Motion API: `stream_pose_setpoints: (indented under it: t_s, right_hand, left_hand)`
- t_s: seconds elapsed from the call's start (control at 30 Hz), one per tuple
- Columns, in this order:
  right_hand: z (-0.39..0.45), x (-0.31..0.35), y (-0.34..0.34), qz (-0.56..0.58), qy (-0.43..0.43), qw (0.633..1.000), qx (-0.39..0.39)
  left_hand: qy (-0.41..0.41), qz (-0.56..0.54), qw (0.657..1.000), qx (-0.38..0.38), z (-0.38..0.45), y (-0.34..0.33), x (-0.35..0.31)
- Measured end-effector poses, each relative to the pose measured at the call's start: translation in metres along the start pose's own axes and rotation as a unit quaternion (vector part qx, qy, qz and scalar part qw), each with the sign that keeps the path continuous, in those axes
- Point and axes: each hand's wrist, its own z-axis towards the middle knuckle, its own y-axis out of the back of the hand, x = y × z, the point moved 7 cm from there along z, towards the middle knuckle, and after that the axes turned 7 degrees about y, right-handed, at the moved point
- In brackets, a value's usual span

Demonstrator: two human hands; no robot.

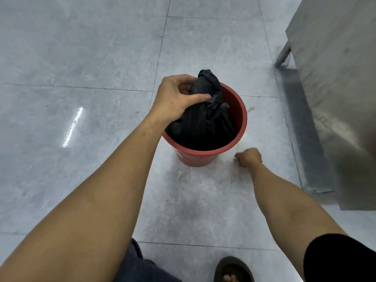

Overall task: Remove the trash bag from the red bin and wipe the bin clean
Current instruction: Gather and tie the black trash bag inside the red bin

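Note:
A red bin (240,110) stands on the grey tiled floor in the middle of the view. A black trash bag (205,123) fills it, its gathered, twisted top sticking up above the far rim. My left hand (177,96) grips that twisted neck of the bag, thumb across the front. My right hand (249,157) hovers low beside the bin's right side, fingers curled into a loose fist; nothing can be seen in it.
A stainless-steel cabinet (335,88) with a leg stands at the right, close to the bin. My sandalled foot (234,269) is at the bottom edge. Glossy tiled floor (81,58) stretches to the left and behind the bin.

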Motion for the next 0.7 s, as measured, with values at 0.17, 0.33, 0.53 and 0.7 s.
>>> stream_pose_setpoints:
  t_s: [0.17,0.33,0.53,0.7]
  right_hand:
    - [0.01,0.056,0.067,0.325,0.072,0.937,-0.103]
    - [-0.02,0.183,0.127,0.409,0.301,0.861,0.019]
    - [-0.089,0.262,0.109,0.157,0.466,0.855,0.167]
    - [-0.112,0.273,0.081,0.052,0.492,0.836,0.24]
  left_hand:
    - [0.019,0.044,0.997,0.057,-0.001,-0.002,-0.007]
    - [0.025,0.082,0.989,0.123,-0.007,-0.004,-0.013]
    - [-0.004,0.116,0.984,0.135,-0.016,0.001,-0.017]
    - [-0.06,0.203,0.97,0.117,-0.017,0.01,-0.015]
